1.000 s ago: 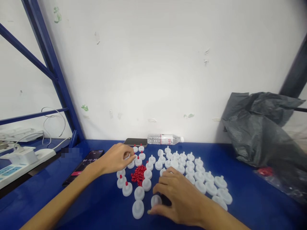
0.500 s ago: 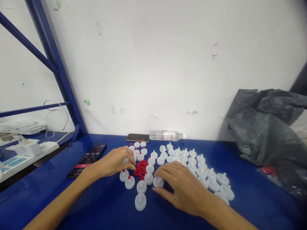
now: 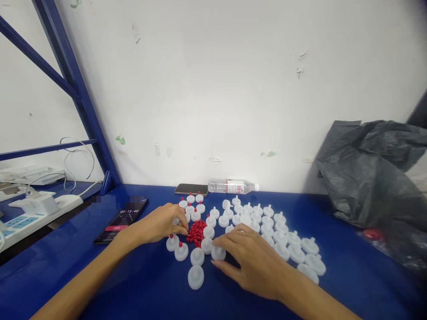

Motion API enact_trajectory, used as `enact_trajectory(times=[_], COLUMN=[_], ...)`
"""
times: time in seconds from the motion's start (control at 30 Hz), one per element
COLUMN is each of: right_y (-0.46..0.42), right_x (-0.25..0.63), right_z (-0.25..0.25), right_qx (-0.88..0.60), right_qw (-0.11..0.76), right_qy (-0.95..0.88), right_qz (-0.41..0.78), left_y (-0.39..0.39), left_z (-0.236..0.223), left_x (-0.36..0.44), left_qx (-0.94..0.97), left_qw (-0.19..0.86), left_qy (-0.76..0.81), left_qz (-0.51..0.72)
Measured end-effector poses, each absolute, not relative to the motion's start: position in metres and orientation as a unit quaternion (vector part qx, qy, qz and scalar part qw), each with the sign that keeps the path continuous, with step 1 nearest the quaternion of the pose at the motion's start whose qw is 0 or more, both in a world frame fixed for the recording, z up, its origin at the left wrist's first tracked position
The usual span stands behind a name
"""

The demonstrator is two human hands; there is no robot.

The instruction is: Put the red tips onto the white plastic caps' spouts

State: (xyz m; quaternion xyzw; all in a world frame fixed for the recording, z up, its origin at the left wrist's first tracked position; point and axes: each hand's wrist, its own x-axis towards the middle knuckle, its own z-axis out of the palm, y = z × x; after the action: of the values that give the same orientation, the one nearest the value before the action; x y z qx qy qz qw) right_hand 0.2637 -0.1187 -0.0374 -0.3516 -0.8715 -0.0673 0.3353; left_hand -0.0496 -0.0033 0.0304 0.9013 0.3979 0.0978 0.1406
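Note:
My right hand (image 3: 248, 262) has its thumb and fingers around a white round plastic cap with a nozzle (image 3: 218, 252), which stands on the table. My left hand (image 3: 168, 222) is at the left edge of a pile of small red tip caps (image 3: 196, 232). Its thumb and fingertips are drawn together; whatever is between them is hidden. White caps with red tips (image 3: 181, 251) stand around the left hand, one partly covered by its fingers. Bare white caps (image 3: 195, 277) stand in a line beside the red pile, and many more (image 3: 280, 238) are grouped beyond and right of my right hand.
A phone showing a timer (image 3: 122, 221) lies on the blue table (image 3: 133, 289) at left. Another phone (image 3: 191, 190) and a plastic bottle (image 3: 232, 186) lie by the wall. A dark plastic bag (image 3: 370, 173) is at right, a power strip (image 3: 43, 215) at far left.
The right hand and the white cap in its fingers have shifted slightly left, toward the neighbouring cap. The left hand stays at the red pile. The view has tilted a little.

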Motion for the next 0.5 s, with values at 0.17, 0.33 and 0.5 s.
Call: enact_trajectory(times=[0.17, 0.33, 0.5], right_y=[-0.118, -0.119, -0.120], right_x=[0.264, 0.262, 0.260], right_z=[-0.038, -0.034, -0.028], right_qx=[-0.355, -0.345, -0.364], right_qw=[0.331, 0.357, 0.374], right_qy=[-0.871, -0.863, -0.842], right_qz=[-0.079, -0.095, -0.134], left_y=[-0.004, -0.006, -0.020], left_z=[0.032, 0.044, 0.038], left_x=[-0.046, -0.043, -0.031], left_qx=[0.885, 0.879, 0.869], left_qw=[0.211, 0.191, 0.178], left_qy=[0.401, 0.387, 0.354], left_qz=[0.105, 0.203, 0.296])
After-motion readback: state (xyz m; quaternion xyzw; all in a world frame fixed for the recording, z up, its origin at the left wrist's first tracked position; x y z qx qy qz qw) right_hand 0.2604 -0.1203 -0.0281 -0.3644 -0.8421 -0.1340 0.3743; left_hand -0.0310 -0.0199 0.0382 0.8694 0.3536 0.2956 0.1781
